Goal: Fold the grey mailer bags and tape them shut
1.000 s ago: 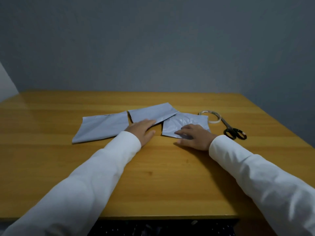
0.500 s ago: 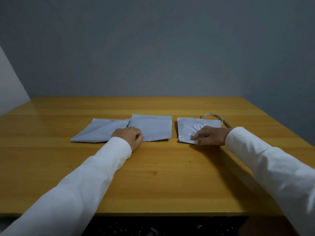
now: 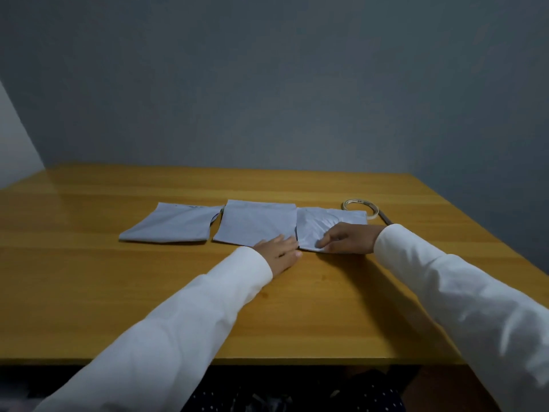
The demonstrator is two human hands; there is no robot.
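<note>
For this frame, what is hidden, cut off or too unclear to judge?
- Scissors: head view, only a strip of blade shows; the right sleeve covers the rest.
- Tape roll: its label print is too small to read.
- Right mailer bag: near right corner lies under the right hand; any tape there is unseen.
- Left hand: whether its fingertips rest on the middle mailer bag or between the bags is unclear.

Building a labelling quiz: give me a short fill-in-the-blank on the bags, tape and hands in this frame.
1. ___ flat grey plastic mailer bags lie in a row on the wooden table.
2. The right hand rests on the ___ most bag.
3. The pale ring-shaped tape roll lies to the ___ of the row.
4. The left hand touches the ___ bag.

Answers: three; right; right; middle
</note>
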